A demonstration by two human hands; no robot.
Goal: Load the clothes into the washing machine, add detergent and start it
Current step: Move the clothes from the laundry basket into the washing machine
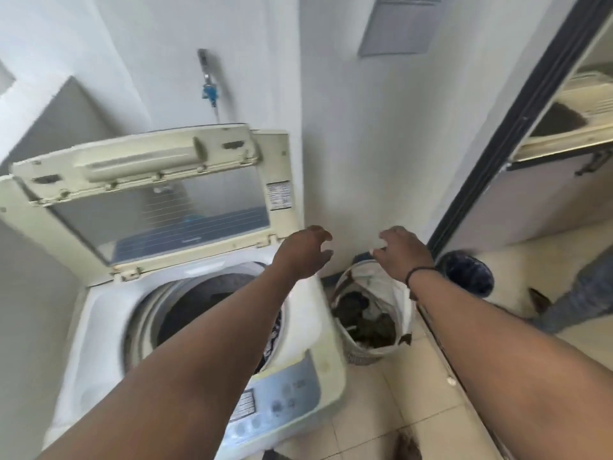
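A white top-loading washing machine [99, 327] stands at the left with its lid [159, 207] raised. Dark clothes [195, 307] lie in its drum, partly hidden by my left arm. To its right on the floor stands a white laundry basket [371, 351] with dark clothes [365, 317] inside. My left hand [306, 250] hovers past the machine's right rim, fingers apart and empty. My right hand [403, 252] hangs above the basket's far rim, fingers spread, holding nothing. The machine's control panel [282, 400] faces me at the front.
A water tap [209, 88] is on the wall behind the machine. A dark bin [467, 275] stands right of the basket, beyond a sliding door frame [497, 154]. A person's jeans leg [580, 293] shows at far right. The floor is tiled.
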